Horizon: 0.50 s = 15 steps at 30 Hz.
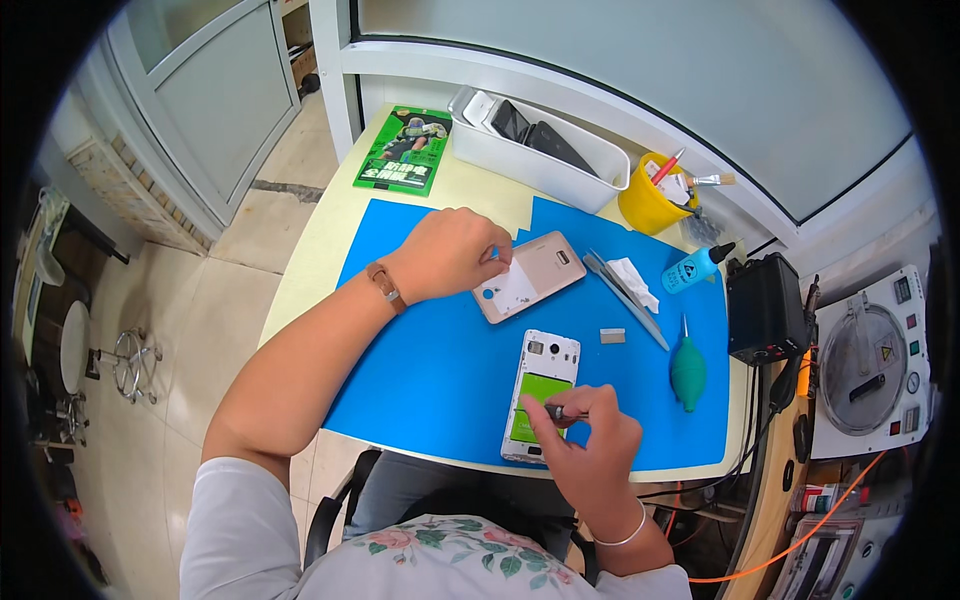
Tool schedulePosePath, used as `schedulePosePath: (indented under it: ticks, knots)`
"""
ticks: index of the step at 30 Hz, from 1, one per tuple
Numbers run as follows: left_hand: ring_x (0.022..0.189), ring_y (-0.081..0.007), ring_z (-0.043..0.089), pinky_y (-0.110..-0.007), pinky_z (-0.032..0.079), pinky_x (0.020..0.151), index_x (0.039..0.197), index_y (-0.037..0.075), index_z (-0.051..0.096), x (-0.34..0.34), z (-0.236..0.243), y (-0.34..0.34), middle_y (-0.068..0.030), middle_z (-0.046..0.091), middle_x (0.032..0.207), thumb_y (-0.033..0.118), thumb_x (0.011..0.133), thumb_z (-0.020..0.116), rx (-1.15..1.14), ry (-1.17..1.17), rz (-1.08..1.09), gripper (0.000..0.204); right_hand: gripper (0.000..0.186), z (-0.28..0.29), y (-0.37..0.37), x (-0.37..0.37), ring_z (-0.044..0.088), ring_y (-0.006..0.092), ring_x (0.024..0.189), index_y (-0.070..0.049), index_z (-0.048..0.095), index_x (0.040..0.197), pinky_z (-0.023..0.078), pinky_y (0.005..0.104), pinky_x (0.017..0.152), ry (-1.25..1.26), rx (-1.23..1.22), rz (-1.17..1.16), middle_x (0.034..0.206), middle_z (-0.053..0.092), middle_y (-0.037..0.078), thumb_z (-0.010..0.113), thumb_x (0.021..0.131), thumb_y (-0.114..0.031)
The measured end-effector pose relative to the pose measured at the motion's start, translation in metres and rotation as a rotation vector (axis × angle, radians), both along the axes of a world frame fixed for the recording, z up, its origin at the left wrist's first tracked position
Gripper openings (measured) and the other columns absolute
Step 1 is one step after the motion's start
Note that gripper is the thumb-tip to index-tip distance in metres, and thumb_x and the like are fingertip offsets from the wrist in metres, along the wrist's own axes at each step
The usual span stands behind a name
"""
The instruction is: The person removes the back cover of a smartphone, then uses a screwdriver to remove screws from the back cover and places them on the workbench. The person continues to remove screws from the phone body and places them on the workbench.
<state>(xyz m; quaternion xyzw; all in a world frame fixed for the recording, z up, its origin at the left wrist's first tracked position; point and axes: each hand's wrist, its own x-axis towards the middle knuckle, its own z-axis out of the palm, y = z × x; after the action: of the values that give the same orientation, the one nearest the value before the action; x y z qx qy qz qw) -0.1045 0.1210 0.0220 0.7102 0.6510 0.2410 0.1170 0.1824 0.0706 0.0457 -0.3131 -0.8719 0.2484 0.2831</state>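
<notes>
An opened phone point(541, 350) with a white frame and a green battery point(541, 391) lies on the blue mat point(430, 380) before me. Over its lower part, my right hand point(595, 440) is closed on a slim dark metal tool point(563, 411), its thin end pointing left above the battery. Its exact kind is hard to make out. My left hand point(455, 252) reaches farther out, its fingers pinched together at the left edge of a gold phone back cover point(545, 275). Whatever those fingers hold, if anything, is hidden. A small grey metal piece point(612, 336) lies right of the phone.
Right of the cover lie tweezers point(628, 300), a white tissue point(635, 283), a blue bottle point(692, 270) and a green air blower point(687, 374). Behind stand a white bin point(500, 150) of phones, a yellow tool cup point(650, 205) and a green package point(404, 150). A black box point(765, 310) stands far right.
</notes>
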Motion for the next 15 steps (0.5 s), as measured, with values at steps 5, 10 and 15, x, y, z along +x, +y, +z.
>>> schedulePosePath:
  ticks: [5, 10, 15]
  knots:
    - [0.078, -0.027, 0.075, -0.038, 0.059, 0.068, 0.099, 0.014, 0.083, -0.001, 0.001, -0.001, -0.011, 0.079, 0.087, 0.017, 0.087, 0.079, -0.015, 0.004, 0.003, 0.013, 0.038, 0.016, -0.004, 0.004, 0.079, 0.0219, 0.078, -0.003, 0.053, 0.095, 0.06, 0.0276, 0.061, -0.115, 0.077, 0.069, 0.087, 0.075, 0.016, 0.089, 0.086, -0.004]
    - [0.078, -0.0268, 0.075, -0.038, 0.059, 0.07, 0.098, 0.014, 0.083, -0.002, 0.0, 0.0, -0.0098, 0.079, 0.088, 0.018, 0.087, 0.08, -0.016, 0.001, -0.004, 0.012, 0.034, 0.0, 0.004, 0.004, 0.078, 0.0227, 0.074, -0.003, 0.057, 0.099, 0.057, 0.0297, 0.057, 0.044, -0.055, 0.023, 0.084, 0.074, 0.015, 0.089, 0.087, -0.008]
    - [0.079, -0.0269, 0.075, -0.038, 0.059, 0.07, 0.098, 0.014, 0.084, -0.005, -0.001, 0.001, -0.0097, 0.08, 0.089, 0.019, 0.087, 0.08, 0.014, -0.004, 0.003, 0.012, 0.034, 0.024, 0.024, 0.003, 0.078, 0.0188, 0.079, -0.004, 0.052, 0.094, 0.059, 0.0283, 0.062, 0.072, -0.188, 0.036, 0.088, 0.076, 0.015, 0.086, 0.088, -0.003]
